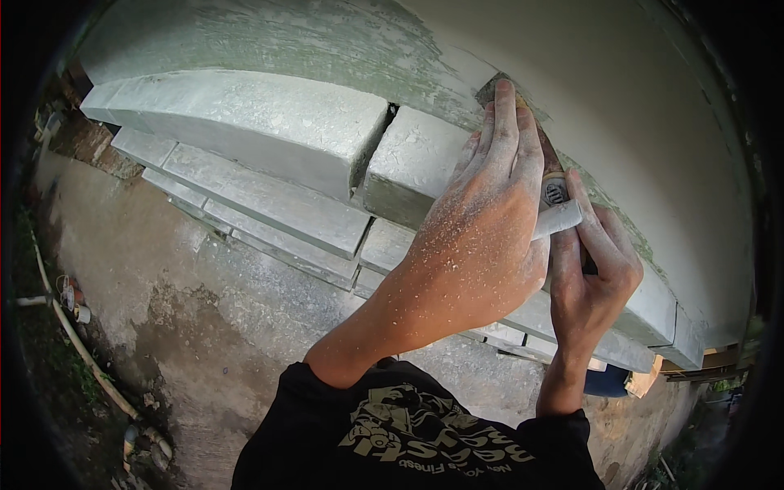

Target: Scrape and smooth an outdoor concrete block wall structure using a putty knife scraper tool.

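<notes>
A scraper (551, 153) with a dark, worn metal blade lies slanted against the wall just above a ledge. My right hand (594, 273) is closed round its handle, index finger and thumb along the sides. Over the blade my left hand (482, 216) presses with long, fairly straight fingers, its fingertips near the blade's far corner; its thumb is hidden. A short whitish piece (559, 219) sticks out between the two hands, across the handle; what it is I cannot make out. White dust and flakes cover both hands.
The pale wall (637, 106) has a scraped, greenish streaky band (327, 45). Below it run stepped, white-painted ledge blocks (245, 102), with a dark gap between two of them. Stained concrete ground (204, 327) lies lower, with a long pole (77, 339) at the left.
</notes>
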A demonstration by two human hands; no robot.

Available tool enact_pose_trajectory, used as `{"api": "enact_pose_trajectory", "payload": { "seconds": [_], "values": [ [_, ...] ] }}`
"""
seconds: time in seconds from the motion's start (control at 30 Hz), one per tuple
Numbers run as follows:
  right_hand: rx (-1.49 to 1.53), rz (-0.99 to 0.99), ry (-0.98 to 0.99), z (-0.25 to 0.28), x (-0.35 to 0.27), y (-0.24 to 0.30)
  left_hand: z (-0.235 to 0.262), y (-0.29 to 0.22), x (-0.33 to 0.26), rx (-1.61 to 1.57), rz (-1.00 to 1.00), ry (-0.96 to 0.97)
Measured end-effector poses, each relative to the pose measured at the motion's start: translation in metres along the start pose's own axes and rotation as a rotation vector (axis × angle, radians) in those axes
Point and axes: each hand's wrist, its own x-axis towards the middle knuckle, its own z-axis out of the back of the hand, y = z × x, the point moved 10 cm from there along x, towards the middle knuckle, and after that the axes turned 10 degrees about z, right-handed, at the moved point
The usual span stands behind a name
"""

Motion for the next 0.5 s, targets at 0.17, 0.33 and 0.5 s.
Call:
{"api": "enact_pose_trajectory", "payload": {
  "seconds": [0.17, 0.33, 0.5],
  "values": [
    [0.057, -0.018, 0.026, -0.003, 0.007, -0.006, -0.007, -0.009, -0.005, 0.106, 0.012, -0.061],
    [0.014, 0.096, 0.041, -0.019, 0.019, 0.02, 0.02, 0.025, -0.004, -0.13, 0.176, 0.041],
    [0.007, -0.009, -0.012, -0.003, 0.009, 0.017, 0.012, 0.006, -0.015, 0.083, 0.064, -0.004]
  ]
}}
